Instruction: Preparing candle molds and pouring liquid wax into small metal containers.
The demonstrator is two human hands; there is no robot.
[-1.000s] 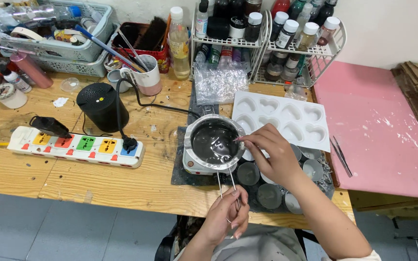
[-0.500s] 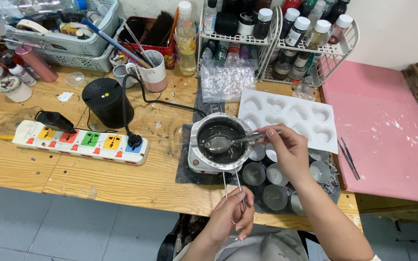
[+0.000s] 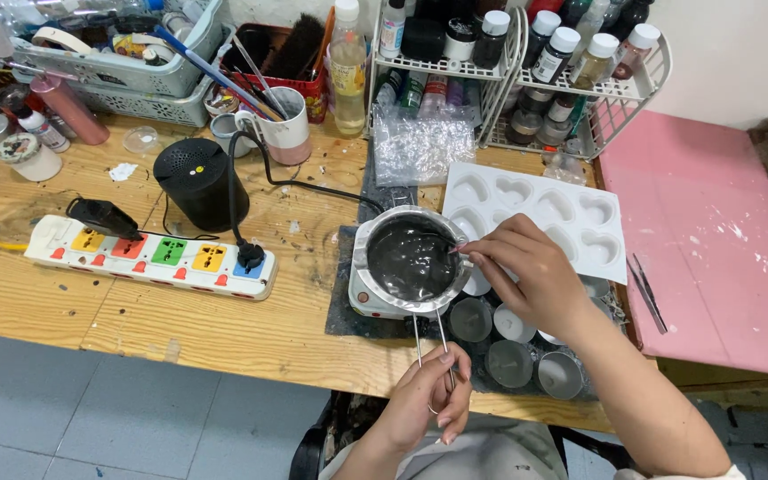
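My left hand (image 3: 424,398) grips the wire handle of a small metal melting pot (image 3: 362,242) filled with dark liquid, which sits on a white hot plate (image 3: 368,302). My right hand (image 3: 526,280) reaches over the pot's right rim and pinches a metal spoon; the bowl of the spoon is down in the liquid and hardly shows. Several small round tins (image 3: 508,362) stand on a dark mat under and beside my right wrist. A white mould with heart-shaped cavities (image 3: 540,213) lies just behind that hand.
A white power strip (image 3: 153,258) with coloured sockets and a black round speaker (image 3: 199,182) are to the left. A mug of brushes (image 3: 284,133), a wire rack of bottles (image 3: 526,67) and grey baskets (image 3: 135,62) line the back. A pink board (image 3: 713,240) with tweezers (image 3: 647,295) lies to the right.
Half a second ago my right hand held the spoon raised above the liquid; now the spoon is lowered into the pot. My left hand stays on the handle.
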